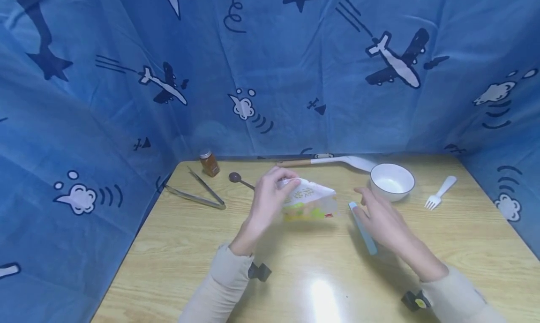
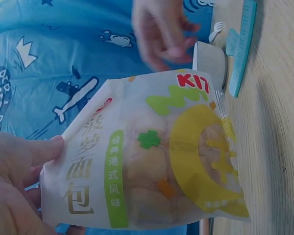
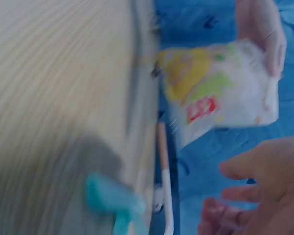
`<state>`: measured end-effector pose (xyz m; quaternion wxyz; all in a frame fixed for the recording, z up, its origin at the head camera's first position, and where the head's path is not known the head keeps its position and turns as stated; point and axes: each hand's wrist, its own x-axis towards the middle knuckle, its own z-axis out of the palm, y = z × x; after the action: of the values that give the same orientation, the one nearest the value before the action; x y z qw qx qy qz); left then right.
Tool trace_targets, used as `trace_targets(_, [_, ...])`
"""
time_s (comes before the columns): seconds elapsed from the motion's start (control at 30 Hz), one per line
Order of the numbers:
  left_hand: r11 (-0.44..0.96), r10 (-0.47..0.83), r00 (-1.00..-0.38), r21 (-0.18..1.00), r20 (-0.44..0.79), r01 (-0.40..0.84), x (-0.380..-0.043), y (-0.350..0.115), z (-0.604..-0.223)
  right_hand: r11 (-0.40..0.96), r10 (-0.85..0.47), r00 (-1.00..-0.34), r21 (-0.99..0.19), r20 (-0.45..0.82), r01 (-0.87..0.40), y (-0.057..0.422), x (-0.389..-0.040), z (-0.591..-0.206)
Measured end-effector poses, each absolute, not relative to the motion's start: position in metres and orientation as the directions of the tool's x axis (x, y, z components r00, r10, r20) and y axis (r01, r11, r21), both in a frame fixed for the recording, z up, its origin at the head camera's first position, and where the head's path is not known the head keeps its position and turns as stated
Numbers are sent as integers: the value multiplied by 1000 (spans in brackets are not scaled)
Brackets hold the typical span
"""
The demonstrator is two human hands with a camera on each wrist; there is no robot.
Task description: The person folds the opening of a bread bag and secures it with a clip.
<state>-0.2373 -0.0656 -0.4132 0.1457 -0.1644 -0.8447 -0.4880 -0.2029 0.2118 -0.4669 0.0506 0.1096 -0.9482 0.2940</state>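
Observation:
My left hand (image 1: pixel 266 196) pinches the top edge of a bag of pineapple bread (image 2: pixel 152 156) between thumb and fingers. The bag is white and part clear, with green and yellow print and pale bread pieces showing through; in the head view it is held up over the table. To its right, my right hand (image 1: pixel 386 224) has its fingers loosely extended and holds nothing in the right wrist view (image 3: pixel 264 181). A long, narrow teal tool (image 1: pixel 363 231) lies on the table beside and partly below that hand. Just beyond the fingers stands a white bowl (image 1: pixel 392 180).
Metal tongs (image 1: pixel 198 194), a small jar of brown spice (image 1: pixel 209 164) and a dark spoon (image 1: pixel 235 177) lie at the back left. A white turner with wooden handle (image 1: pixel 329 161) lies along the back edge. At right is a white fork (image 1: pixel 440 191). Blue curtain (image 1: pixel 270 70) surrounds the table.

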Motion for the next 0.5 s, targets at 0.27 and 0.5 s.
trace_targets(0.27, [463,126,-907,784,402,413,-238,-68,-415,924,-98,-993,-376,-65,-66,235,-206,-484])
trace_targets(0.5, [447,122,-910,796,397,407,-238,-69,-416,945,-91,-986,-326,-138,-42,242,-208,-494])
